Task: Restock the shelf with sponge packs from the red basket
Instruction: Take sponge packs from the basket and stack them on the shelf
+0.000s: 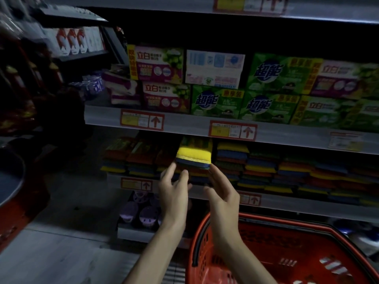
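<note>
Centre of the frame: a sponge pack [193, 155], yellow layer on top with blue beneath, lying on a stack at the front of the sponge shelf [287, 203], just under the price rail of the shelf above.

Left hand [174, 187] just below the pack's lower-left corner, fingers straight and slightly spread, fingertips at or nearly at the pack's edge; grip open, nothing held. Right hand [222, 193] mirrored at the lower-right corner, index fingertip against or just beside the pack, thumb apart from the fingers; grip likewise open. Actual contact impossible to judge in the dim light.

To both sides along the same shelf, rows of stacked sponge packs [260, 167] in yellow, blue, orange and green, darker toward the left.

Lower right of the frame: red basket [287, 240], its near rim crossed by the right forearm.

Upper half: green detergent boxes [217, 101] and purple-and-white boxes [160, 64] stacked two high, red-framed price tags [142, 119] with arrows on the rail below them.

Beneath the left hand, on the lowest shelf, round purple items [139, 212], too blurred to name. Grey floor [61, 253] at lower left.
</note>
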Demonstrator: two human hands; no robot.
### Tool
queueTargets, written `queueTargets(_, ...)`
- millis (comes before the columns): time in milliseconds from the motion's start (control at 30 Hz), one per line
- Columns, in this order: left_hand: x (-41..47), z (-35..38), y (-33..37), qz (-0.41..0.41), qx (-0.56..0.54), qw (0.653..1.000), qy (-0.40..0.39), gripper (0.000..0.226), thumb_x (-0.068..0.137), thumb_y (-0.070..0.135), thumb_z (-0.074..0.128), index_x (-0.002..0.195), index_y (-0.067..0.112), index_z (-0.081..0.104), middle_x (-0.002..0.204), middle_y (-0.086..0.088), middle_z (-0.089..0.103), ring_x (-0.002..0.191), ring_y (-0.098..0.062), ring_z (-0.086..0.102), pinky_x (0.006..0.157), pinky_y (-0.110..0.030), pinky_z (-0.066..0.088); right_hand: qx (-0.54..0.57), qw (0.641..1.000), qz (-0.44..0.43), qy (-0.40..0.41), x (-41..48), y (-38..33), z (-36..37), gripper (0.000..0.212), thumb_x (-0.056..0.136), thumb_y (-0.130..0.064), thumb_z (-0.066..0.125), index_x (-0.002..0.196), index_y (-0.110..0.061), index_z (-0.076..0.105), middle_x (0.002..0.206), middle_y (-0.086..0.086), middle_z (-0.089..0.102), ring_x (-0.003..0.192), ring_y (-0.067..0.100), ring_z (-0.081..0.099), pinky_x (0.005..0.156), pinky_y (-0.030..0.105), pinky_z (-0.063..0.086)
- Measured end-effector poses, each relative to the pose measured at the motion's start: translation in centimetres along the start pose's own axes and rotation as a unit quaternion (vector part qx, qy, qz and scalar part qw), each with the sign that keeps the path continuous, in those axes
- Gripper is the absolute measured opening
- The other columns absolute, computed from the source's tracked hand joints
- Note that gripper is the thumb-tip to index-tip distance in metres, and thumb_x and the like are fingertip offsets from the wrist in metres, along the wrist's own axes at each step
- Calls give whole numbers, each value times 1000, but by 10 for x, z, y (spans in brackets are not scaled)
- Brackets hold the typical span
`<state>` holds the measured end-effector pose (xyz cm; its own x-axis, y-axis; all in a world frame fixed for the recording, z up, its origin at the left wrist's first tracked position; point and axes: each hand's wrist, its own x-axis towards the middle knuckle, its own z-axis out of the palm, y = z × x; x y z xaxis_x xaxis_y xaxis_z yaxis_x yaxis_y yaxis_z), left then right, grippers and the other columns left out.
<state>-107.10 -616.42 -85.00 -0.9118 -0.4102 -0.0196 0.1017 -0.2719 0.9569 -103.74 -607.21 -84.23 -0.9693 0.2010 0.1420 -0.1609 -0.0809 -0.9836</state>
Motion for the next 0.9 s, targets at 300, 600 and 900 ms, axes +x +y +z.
queueTargets(300, 4, 6, -6, -1, 18, 1000, 2, 47, 100, 10, 60, 145, 25, 56, 142, -2, 60, 112, -13, 68, 93, -39, 61, 2, 1000, 19, 15, 17, 7, -4, 60, 96, 3, 54, 142, -35, 57, 143, -15, 58, 133, 2, 52, 109, 29, 48)
queueTargets(600, 8, 14, -14, -37, 24, 999, 24, 49, 99, 4, 59, 143, 25, 57, 119, 9, 68, 95, -9, 70, 95, -43, 58, -16, 999, 32, 20, 28, 14, -9, 58, 97, 4, 54, 138, -37, 52, 143, -9, 55, 129, 3, 55, 96, 20, 52)
queueTargets(900, 5, 19, -9, -34, 62, 997, 25, 49, 101, 9, 56, 147, 24, 52, 115, 16, 64, 97, -16, 68, 86, -33, 54, -94, 995, 28, 4, 37, 3, -11, 59, 97, -7, 58, 150, -28, 44, 144, -13, 45, 125, 2, 45, 82, 12, 43)
